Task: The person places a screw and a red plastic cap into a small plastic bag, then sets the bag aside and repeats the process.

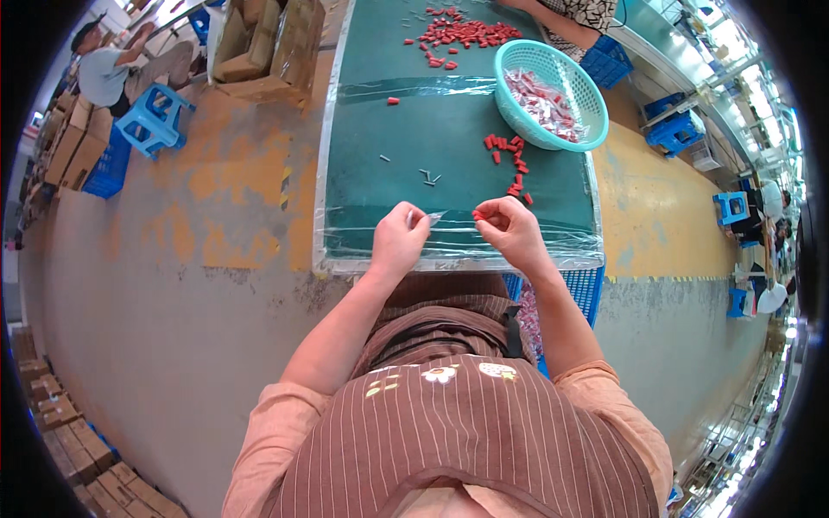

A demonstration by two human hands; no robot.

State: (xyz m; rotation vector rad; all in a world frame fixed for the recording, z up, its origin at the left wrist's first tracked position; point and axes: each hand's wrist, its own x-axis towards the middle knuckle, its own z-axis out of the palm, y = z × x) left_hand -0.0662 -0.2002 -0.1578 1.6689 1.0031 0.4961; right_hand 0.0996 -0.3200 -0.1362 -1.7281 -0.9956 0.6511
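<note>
Close to the near edge of the green-topped table (371, 138), my left hand (400, 242) pinches a small clear plastic bag (438, 217). Its open-looking end points toward my right hand (515, 235), which has a small red cylindrical piece (477, 215) between thumb and fingertips. A short gap separates the bag from the red piece. Beyond my right hand lies a loose line of similar red pieces (518, 166). Several thin grey metal pins (429, 178) are scattered ahead of my left hand.
A turquoise plastic basket (520, 126) full of bagged red pieces stands at the table's right edge. Farther off are a red pile (466, 33) and another person's arm (566, 28). Cardboard boxes (294, 52) and a blue stool (155, 119) stand left; a blue crate (587, 289) sits below.
</note>
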